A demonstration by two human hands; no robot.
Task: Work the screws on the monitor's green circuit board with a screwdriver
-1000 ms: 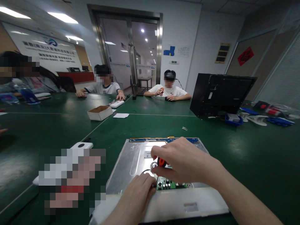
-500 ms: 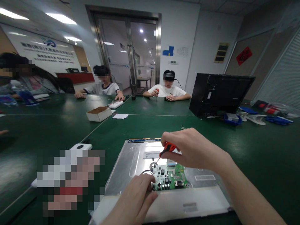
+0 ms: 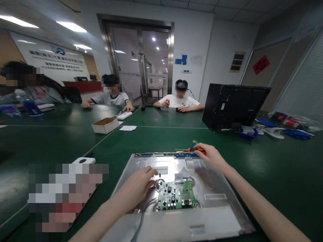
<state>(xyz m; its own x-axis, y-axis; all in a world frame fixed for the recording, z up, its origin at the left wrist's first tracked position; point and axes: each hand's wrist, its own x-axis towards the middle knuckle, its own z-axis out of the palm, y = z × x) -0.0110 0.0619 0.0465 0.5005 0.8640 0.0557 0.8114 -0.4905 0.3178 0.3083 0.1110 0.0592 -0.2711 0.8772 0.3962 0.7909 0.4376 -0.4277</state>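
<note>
A flat metal display panel [image 3: 214, 210] lies back-up on the table before me, with a green circuit board [image 3: 176, 195] at its middle. My left hand [image 3: 141, 181] is over the panel's left half, thumb and forefinger a little apart, beside a small dark piece [image 3: 159, 175] standing on the metal; I see nothing held in it. At the panel's far edge, past the blue strip board [image 3: 161, 155], my right hand [image 3: 208, 156] has its fingers on the red and black handle of a screwdriver [image 3: 193, 150]. Its shaft points left, almost level. A grey cable [image 3: 142, 218] runs from the board toward me.
A small open box [image 3: 106, 127] and a white paper [image 3: 128, 128] stand farther left. A black monitor housing [image 3: 237, 104] is at the back right, near a blue tray [image 3: 248, 132]. A white device [image 3: 84, 160] lies left of the panel. Several people sit across the table.
My right hand has moved the screwdriver from the board to beyond the panel's far edge. My left hand has left the board's corner and moved up-left toward the small dark piece.
</note>
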